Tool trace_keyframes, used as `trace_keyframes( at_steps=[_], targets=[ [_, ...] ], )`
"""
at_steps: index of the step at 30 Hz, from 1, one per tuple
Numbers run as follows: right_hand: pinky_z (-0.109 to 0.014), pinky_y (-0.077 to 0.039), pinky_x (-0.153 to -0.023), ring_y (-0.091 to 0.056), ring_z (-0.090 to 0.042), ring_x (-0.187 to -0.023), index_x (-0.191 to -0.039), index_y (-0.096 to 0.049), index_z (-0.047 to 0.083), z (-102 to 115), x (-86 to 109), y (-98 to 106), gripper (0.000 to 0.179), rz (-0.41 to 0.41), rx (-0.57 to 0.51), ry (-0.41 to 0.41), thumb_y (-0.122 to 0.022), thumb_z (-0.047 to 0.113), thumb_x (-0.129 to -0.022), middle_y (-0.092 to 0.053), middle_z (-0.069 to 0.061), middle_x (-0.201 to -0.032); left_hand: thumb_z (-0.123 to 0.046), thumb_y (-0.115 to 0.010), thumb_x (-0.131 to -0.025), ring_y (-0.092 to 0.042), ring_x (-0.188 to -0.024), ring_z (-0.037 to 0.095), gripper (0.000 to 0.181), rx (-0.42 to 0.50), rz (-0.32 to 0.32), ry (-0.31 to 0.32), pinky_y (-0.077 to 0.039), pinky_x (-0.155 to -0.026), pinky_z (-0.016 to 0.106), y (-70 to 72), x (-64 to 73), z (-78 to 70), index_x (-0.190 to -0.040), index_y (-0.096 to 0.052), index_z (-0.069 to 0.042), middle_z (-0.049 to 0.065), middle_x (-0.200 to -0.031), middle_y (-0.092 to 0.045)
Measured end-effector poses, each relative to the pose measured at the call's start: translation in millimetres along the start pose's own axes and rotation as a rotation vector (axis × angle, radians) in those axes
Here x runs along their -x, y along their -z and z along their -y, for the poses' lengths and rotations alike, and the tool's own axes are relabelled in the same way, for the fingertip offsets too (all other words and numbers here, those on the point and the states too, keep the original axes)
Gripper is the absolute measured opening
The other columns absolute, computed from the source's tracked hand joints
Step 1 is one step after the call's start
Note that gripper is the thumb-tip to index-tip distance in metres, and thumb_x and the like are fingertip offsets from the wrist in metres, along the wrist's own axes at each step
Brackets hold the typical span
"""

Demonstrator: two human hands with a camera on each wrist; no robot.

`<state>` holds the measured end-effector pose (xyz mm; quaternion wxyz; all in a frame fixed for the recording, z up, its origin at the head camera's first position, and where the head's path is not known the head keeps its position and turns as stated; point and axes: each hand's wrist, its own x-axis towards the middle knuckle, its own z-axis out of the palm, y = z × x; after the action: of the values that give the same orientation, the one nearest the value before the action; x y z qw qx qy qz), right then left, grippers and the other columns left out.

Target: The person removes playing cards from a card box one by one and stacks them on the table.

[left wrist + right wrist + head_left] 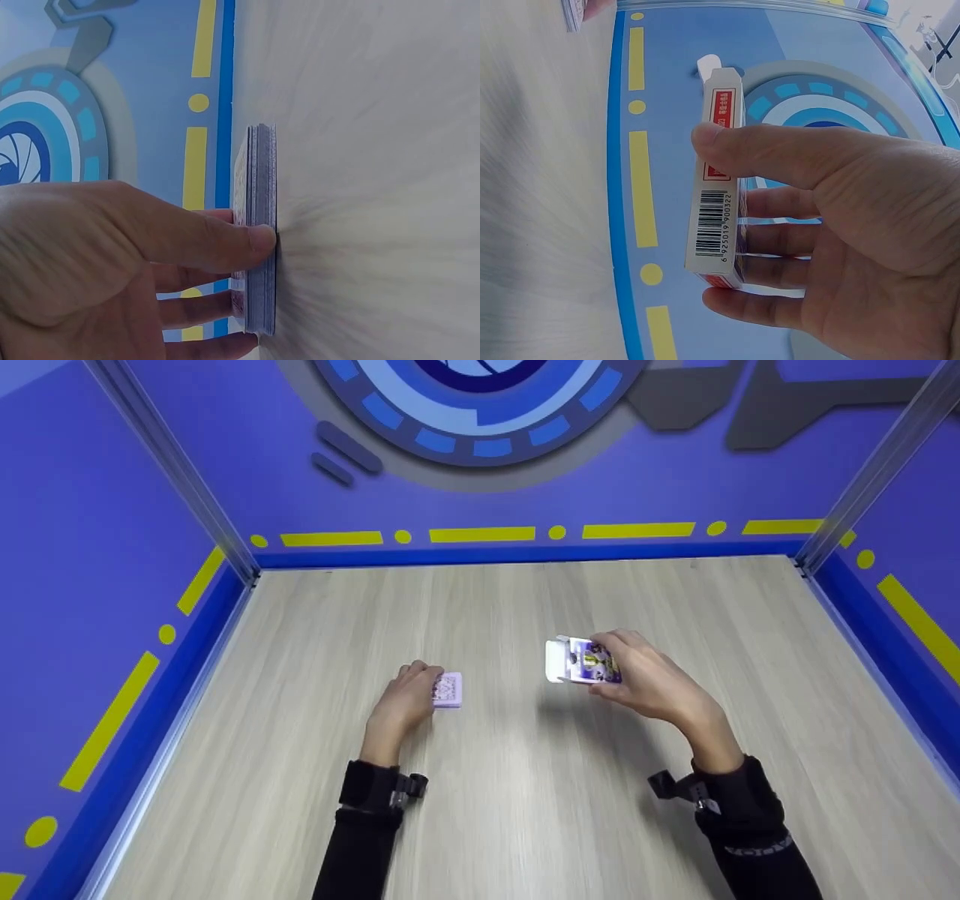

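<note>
A deck of playing cards (448, 690) with a patterned pale pink back lies on the table, and my left hand (406, 697) grips it from the left side. In the left wrist view the thumb presses one long edge of the stacked cards (262, 180), the fingers round the far side. My right hand (651, 679) holds a card box (598, 661) above the table, its white end flap (556, 661) open and facing left. The right wrist view shows the thumb across the box's narrow side, which has a barcode (714, 223). The box's inside is hidden.
The light wood table (495, 810) is walled by blue panels (495, 510) with yellow dashes at the back and both sides. Metal corner posts (187, 472) stand at the back corners. Each wrist wears a black strap with a small camera (412, 785).
</note>
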<state>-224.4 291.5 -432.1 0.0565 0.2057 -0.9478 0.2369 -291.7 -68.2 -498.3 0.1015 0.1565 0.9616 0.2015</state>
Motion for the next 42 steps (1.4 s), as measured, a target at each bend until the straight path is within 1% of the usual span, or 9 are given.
trace_keyframes(
  at_steps=[12,19,21,23,25,28,31,35,42],
  targets=[
    [-0.049,-0.052,-0.092,-0.059,-0.034,-0.113,-0.137,-0.056,-0.007,0,0.0,0,0.069,0.002,0.012,0.0,-0.089,0.016,-0.081,-0.061,-0.022,-0.13,0.013,-0.059,-0.089,-0.05,-0.128,0.035,0.061,0.004,0.026,0.027,-0.042,-0.109,0.051,0.5,-1.8,0.6,-0.146,-0.057,-0.007,0.017,-0.138,-0.056],
    [-0.05,-0.052,-0.093,-0.059,-0.034,-0.112,-0.138,-0.056,-0.007,1,-0.2,0,0.069,0.006,0.008,-0.009,-0.089,0.015,-0.081,-0.06,-0.023,-0.13,0.004,-0.075,-0.082,-0.043,-0.137,0.036,0.076,0.064,0.038,0.025,-0.034,-0.116,0.054,5.4,0.5,2.0,-0.153,-0.05,-0.009,0.02,-0.148,-0.048],
    [-0.05,-0.052,-0.092,-0.059,-0.034,-0.112,-0.137,-0.056,-0.007,0,0.0,0,0.069,0.001,0.007,-0.008,-0.089,0.014,-0.081,-0.06,-0.023,-0.13,-0.004,-0.08,-0.084,-0.037,-0.143,0.037,0.079,0.095,0.002,0.023,-0.028,-0.119,0.056,8.9,1.2,1.7,-0.155,-0.046,-0.009,0.021,-0.154,-0.042],
    [-0.05,-0.052,-0.092,-0.059,-0.034,-0.112,-0.137,-0.056,-0.007,0,-0.1,0,0.069,-0.006,0.006,-0.006,-0.089,0.014,-0.081,-0.06,-0.023,-0.13,-0.013,-0.08,-0.088,-0.035,-0.145,0.037,0.074,0.122,-0.094,0.002,-0.027,-0.119,0.057,13.2,1.8,-1.9,-0.154,-0.047,-0.007,0.022,-0.155,-0.042],
    [-0.049,-0.052,-0.092,-0.058,-0.034,-0.113,-0.137,-0.056,-0.007,0,-0.1,-1,0.069,-0.015,0.008,-0.007,-0.089,0.014,-0.081,-0.059,-0.022,-0.131,-0.017,-0.077,-0.093,-0.04,-0.143,0.035,0.062,0.152,-0.234,-0.042,-0.032,-0.118,0.054,16.8,2.8,-11.3,-0.148,-0.053,-0.006,0.019,-0.151,-0.048],
    [-0.049,-0.052,-0.092,-0.057,-0.035,-0.114,-0.135,-0.057,-0.007,0,-0.2,-2,0.068,-0.031,0.018,-0.004,-0.09,0.015,-0.08,-0.059,-0.022,-0.13,-0.014,-0.073,-0.096,-0.058,-0.123,0.03,0.036,0.257,-0.469,-0.161,-0.048,-0.103,0.045,18.5,5.9,-36.5,-0.13,-0.065,-0.003,0.014,-0.128,-0.064],
    [-0.049,-0.052,-0.09,-0.058,-0.035,-0.112,-0.133,-0.058,-0.007,2,-0.2,-3,0.067,-0.047,0.032,0.014,-0.091,0.015,-0.079,-0.06,-0.022,-0.126,-0.004,-0.07,-0.096,-0.066,-0.099,0.023,0.017,0.476,-0.588,-0.319,-0.056,-0.084,0.038,13.3,11.1,-68.9,-0.113,-0.068,-0.002,0.01,-0.107,-0.069],
    [-0.049,-0.053,-0.09,-0.059,-0.035,-0.11,-0.133,-0.059,-0.007,9,-0.7,-5,0.068,-0.062,0.054,0.051,-0.092,0.017,-0.077,-0.062,-0.021,-0.124,0.004,-0.067,-0.094,-0.065,-0.086,0.018,0.01,0.702,-0.551,-0.454,-0.057,-0.071,0.031,-1.3,18.2,-104.2,-0.105,-0.066,0.001,0.009,-0.097,-0.069],
    [-0.046,-0.055,-0.09,-0.061,-0.033,-0.11,-0.133,-0.06,-0.006,28,-3.6,-13,0.07,-0.055,0.077,0.126,-0.093,0.018,-0.076,-0.063,-0.019,-0.123,0.003,-0.064,-0.096,-0.063,-0.088,0.016,0.01,0.827,-0.448,-0.378,-0.052,-0.071,0.024,-19.8,21.5,-123.1,-0.105,-0.062,0.0,0.008,-0.098,-0.065]
  ],
)
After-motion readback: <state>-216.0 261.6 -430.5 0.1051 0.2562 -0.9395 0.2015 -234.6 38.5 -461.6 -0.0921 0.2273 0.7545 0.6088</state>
